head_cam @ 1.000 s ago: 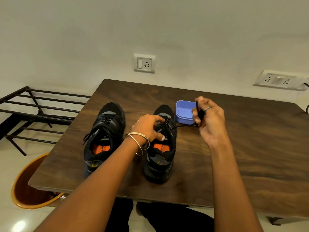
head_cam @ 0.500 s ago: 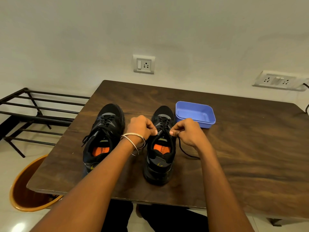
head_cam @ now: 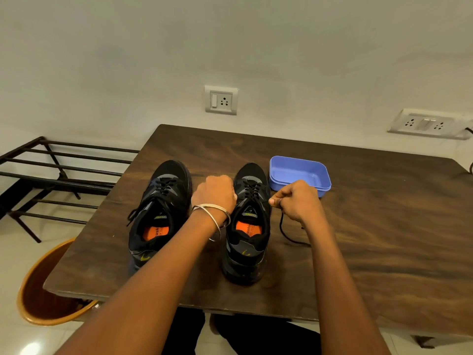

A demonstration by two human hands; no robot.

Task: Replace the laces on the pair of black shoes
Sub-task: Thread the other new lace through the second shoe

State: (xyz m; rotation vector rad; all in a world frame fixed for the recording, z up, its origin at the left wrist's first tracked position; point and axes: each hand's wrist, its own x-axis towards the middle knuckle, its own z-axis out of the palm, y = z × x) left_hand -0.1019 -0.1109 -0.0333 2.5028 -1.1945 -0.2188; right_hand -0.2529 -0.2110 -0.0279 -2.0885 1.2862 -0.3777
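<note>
Pinching the thin black lace (head_cam: 282, 228), the right hand (head_cam: 297, 201) sits just right of the right-hand black mesh shoe (head_cam: 249, 221); left hand (head_cam: 217, 192), fingers clenched, grip unclear, touches its left side, lace trailing near.

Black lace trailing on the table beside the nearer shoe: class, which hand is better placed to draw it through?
Right hand: it already pinches the black lace. The left hand rests against the black shoe.
</note>
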